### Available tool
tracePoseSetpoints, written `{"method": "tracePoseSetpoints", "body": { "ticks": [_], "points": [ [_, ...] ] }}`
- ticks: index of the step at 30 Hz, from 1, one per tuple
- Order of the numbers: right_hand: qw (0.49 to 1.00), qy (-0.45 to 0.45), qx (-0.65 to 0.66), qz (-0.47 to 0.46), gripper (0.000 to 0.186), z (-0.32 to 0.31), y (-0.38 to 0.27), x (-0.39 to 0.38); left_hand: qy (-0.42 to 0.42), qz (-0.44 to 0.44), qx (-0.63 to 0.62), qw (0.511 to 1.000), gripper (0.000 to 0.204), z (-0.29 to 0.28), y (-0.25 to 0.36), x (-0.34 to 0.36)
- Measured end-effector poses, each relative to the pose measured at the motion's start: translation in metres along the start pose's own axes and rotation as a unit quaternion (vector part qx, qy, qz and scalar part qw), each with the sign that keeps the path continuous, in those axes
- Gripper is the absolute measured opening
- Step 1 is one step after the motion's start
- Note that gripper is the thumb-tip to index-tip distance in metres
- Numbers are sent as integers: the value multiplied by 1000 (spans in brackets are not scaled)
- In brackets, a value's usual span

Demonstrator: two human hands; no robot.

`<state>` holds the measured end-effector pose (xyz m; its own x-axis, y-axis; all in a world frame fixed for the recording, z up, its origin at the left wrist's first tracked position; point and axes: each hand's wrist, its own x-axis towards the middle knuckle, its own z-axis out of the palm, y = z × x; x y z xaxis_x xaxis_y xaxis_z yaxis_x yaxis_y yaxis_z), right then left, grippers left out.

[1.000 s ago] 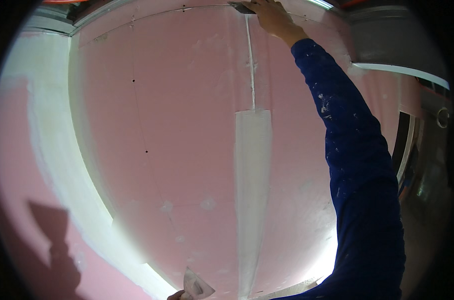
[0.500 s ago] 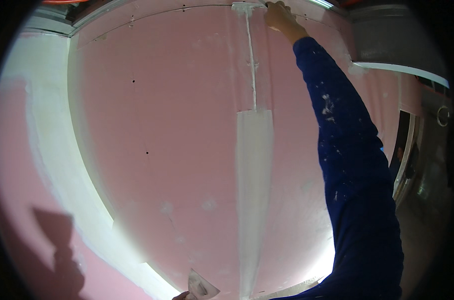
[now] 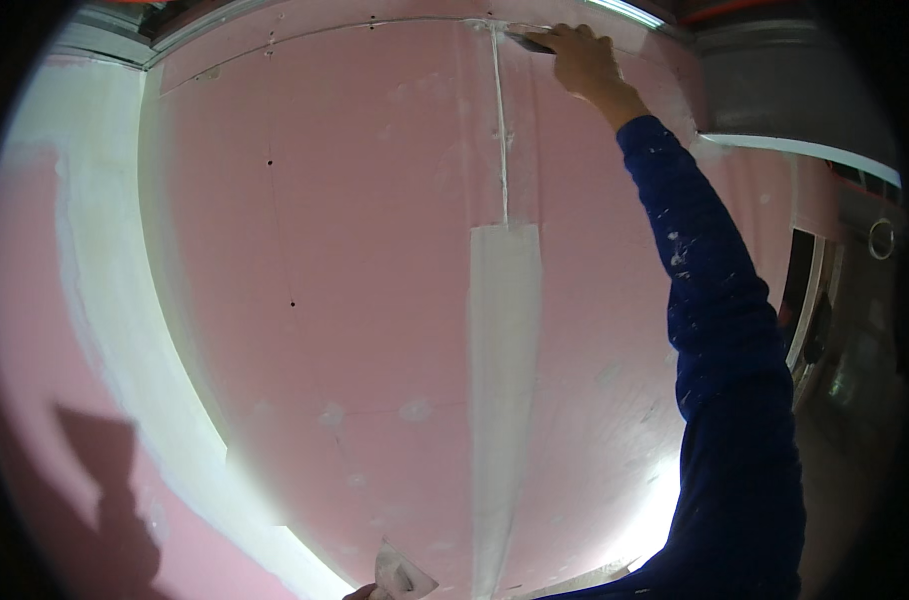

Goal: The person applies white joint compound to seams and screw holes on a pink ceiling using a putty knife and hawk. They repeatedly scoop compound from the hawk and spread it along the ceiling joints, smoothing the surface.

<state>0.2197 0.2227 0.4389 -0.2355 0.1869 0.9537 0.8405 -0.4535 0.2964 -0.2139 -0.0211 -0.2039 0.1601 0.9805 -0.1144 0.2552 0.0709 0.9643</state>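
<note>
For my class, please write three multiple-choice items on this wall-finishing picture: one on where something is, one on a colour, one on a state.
1. Where is the right hand?
A. Low, by the lower edge of the picture
B. High, at the top of the vertical seam
C. On the window frame

2. What colour is the wall board?
A. Green
B. Grey
C. Pink

3. How is the vertical seam covered?
A. A wide white band below, only a narrow line above
B. Wide white over its full height
C. Bare throughout

Answers: 1 B, the raised arm ends by the seam's upper end, holding a small tool against the board. 2 C, the board reads pink between the white strips. 3 A, the broad white coat stops partway up and a thin line runs on.
</note>
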Motion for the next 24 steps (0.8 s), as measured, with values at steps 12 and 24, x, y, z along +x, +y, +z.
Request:
{"method": "tracePoseSetpoints", "body": {
  "ticks": [12, 24],
  "points": [
    [982, 142, 106, -62, 68, 80, 30, -14, -1, -36, -2, 999, 52, -3, -1, 3],
    [970, -62, 194, 133, 55, 31, 16, 33, 9, -59, -8, 998, 48, -3, -7, 9]
  ]
}}
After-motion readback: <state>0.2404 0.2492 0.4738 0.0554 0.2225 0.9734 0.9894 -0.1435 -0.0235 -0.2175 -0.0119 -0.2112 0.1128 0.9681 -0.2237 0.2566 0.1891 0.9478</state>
